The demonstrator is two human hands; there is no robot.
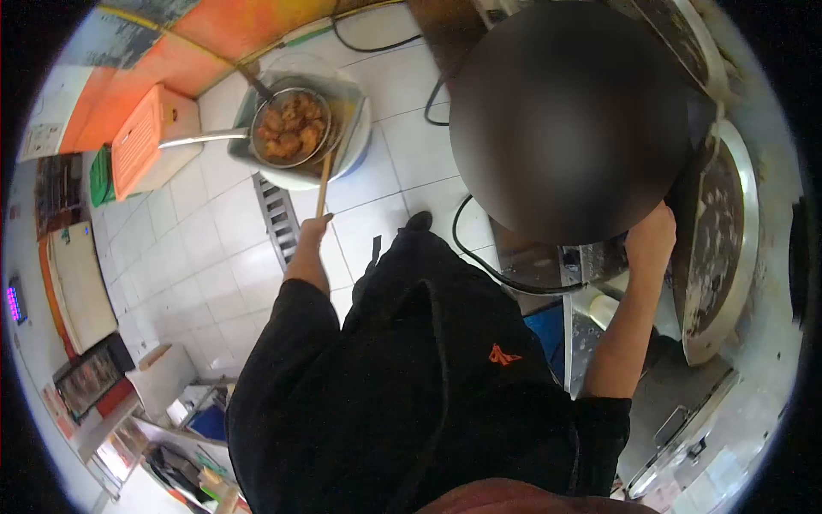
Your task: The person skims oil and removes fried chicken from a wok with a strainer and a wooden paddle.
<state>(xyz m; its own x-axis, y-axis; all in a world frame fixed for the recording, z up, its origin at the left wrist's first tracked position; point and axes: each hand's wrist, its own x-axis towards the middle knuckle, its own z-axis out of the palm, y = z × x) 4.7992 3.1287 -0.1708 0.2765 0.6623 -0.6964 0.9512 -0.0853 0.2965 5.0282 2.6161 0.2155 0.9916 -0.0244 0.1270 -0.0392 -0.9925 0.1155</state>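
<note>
One thin wooden stick [324, 182] — round wire strainer [291, 126]

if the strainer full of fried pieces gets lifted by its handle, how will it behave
The strainer would likely feel front-heavy, since the fried pieces sit at the far end of its long handle. The metal looks stiff. It may tip, and loose pieces could spill.
</note>
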